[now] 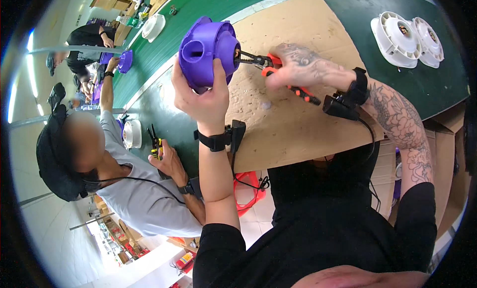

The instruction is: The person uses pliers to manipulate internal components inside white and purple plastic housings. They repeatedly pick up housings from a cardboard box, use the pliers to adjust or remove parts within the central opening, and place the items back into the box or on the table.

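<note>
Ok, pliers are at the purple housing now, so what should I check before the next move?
1. Left hand grips the round purple plastic housing firmly: ok.
2. Right hand closed on the orange-handled pliers: ok.
3. Plier tips reach the housing's centre opening: ok.
4. What the tips grip inside: cannot tell.
5. Housing held above the brown cardboard sheet: ok.
6. White plastic fan parts stay apart from the working hands: ok.

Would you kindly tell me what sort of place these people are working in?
Probably a factory assembly line. Several people sit along a long green workbench, the left hand holds a purple moulded plastic housing while the right hand works orange-handled pliers into it, and identical white round plastic parts wait nearby.
</note>
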Motion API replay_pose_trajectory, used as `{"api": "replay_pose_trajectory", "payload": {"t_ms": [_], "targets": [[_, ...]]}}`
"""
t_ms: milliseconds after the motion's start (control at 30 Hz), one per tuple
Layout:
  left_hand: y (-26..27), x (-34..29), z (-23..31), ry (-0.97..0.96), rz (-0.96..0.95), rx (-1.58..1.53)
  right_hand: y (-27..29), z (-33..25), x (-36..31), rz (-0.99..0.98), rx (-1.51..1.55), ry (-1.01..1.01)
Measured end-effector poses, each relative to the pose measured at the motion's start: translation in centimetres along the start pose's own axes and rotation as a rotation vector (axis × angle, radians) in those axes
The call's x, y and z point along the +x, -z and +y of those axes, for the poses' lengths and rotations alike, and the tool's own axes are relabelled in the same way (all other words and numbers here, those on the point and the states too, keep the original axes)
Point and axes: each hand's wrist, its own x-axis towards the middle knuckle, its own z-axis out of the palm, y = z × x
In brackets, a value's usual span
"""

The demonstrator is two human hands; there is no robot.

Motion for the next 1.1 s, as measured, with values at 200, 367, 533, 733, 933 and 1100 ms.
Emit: {"api": "replay_pose_trajectory", "payload": {"t_ms": [200,367,533,733,933,1100], "targets": [[0.6,0.7,-1.4,0.089,0.105,0.247,-1.4,4.1,1.0,0.488,-0.449,0.349],[2.6,2.5,-7.3,0.494,0.419,-0.202,2.0,5.2,3.1,0.439,-0.284,0.046],[0.3,0.6,-6.9,0.987,0.002,-0.792,2.4,4.5,2.9,0.259,-0.133,0.004],[-2.5,-0.9,-5.6,1.144,-0.422,-0.486,2.7,5.6,2.8,0.331,-0.258,0.138],[-3.0,-2.4,-8.0,0.56,-0.415,-0.067,1.6,5.1,1.9,0.363,-0.348,0.24],[-1.4,-1.2,-5.5,0.334,-0.444,-0.176,2.2,4.7,1.7,0.227,-0.385,0.051]]}}
